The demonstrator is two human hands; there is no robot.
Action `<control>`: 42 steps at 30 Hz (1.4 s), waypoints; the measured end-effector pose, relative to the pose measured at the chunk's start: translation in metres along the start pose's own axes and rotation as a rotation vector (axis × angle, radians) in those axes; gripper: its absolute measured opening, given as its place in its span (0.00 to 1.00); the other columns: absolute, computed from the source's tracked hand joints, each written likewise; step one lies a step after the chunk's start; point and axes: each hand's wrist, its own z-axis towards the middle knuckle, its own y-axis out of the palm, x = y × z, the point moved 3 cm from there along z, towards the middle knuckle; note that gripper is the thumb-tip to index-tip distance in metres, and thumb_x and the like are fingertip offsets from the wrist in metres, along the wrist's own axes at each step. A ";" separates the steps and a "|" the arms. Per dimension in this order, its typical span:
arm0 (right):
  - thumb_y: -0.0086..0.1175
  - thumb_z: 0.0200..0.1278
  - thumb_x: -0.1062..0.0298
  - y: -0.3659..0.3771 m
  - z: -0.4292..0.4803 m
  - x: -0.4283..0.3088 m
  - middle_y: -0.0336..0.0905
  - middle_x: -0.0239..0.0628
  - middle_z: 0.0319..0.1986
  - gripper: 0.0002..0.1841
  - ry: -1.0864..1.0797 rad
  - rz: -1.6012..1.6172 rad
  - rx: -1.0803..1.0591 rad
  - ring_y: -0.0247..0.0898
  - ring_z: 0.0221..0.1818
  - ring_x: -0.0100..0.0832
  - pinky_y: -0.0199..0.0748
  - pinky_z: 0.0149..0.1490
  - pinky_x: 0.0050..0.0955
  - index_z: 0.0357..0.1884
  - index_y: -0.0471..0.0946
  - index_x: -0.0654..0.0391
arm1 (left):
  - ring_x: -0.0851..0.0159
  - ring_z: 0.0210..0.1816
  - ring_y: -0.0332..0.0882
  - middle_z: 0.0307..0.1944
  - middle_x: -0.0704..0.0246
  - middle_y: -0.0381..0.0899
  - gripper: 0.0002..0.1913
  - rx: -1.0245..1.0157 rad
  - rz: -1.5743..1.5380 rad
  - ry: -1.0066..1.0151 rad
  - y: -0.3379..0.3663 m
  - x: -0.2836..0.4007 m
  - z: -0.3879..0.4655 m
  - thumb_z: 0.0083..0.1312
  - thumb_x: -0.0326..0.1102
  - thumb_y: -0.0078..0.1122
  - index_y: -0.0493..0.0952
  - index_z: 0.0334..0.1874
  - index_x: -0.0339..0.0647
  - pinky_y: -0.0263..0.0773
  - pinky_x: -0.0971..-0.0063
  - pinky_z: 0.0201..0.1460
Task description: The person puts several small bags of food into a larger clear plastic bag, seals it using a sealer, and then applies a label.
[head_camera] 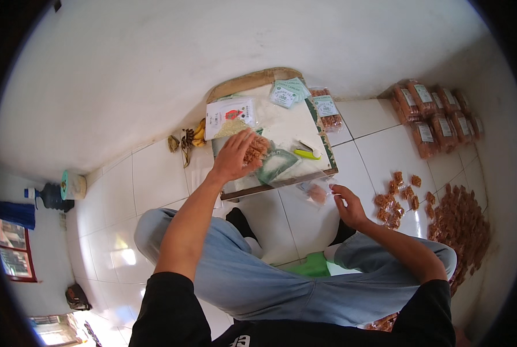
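My left hand (236,158) rests over a clear bag of brown snack pieces (256,152) on the low table (275,126); its fingers curve round the bag's top and side. Off the table's front right corner, my right hand (347,204) pinches the edge of a clear plastic bag (299,184), which stretches back toward the table. A green stapler (308,152) lies at the right of the tabletop. Behind it are printed labels (289,93). A printed plastic packet (230,116) lies at the back left.
A labelled snack pack (326,108) leans at the table's right side. Filled packs (436,115) are stacked by the wall. Small snack packets (390,208) and a large heap of them (462,230) lie on the floor at right. Bananas (199,133) are left of the table.
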 end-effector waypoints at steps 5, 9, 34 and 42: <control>0.48 0.76 0.49 0.021 0.003 0.011 0.83 0.40 0.40 0.24 1.006 1.217 0.087 0.78 0.37 0.29 0.77 0.43 0.30 0.54 0.76 0.63 | 0.50 0.79 0.43 0.78 0.52 0.45 0.72 -0.282 0.209 0.397 -0.001 0.010 0.009 0.40 0.83 0.59 0.47 0.77 0.33 0.43 0.60 0.80; 0.51 0.72 0.51 0.031 0.018 0.010 0.84 0.38 0.39 0.21 0.979 1.072 0.107 0.78 0.34 0.28 0.77 0.39 0.27 0.48 0.79 0.61 | 0.50 0.79 0.42 0.78 0.50 0.43 0.73 -0.340 0.246 0.461 0.015 0.012 0.012 0.36 0.82 0.62 0.46 0.78 0.34 0.41 0.60 0.81; 0.66 0.55 0.74 -0.020 0.031 0.017 0.81 0.39 0.32 0.05 0.126 0.009 0.347 0.77 0.39 0.42 0.73 0.48 0.38 0.34 0.82 0.58 | 0.56 0.79 0.44 0.78 0.62 0.47 0.67 -0.391 0.297 0.184 0.015 -0.005 0.012 0.41 0.61 0.77 0.45 0.79 0.41 0.46 0.61 0.80; 0.48 0.70 0.58 -0.065 -0.060 0.156 0.83 0.48 0.36 0.13 0.904 -0.303 0.117 0.81 0.44 0.51 0.77 0.47 0.47 0.48 0.78 0.52 | 0.55 0.78 0.45 0.78 0.61 0.49 0.63 -0.377 0.247 0.204 0.008 0.004 0.015 0.44 0.54 0.78 0.46 0.79 0.42 0.45 0.58 0.80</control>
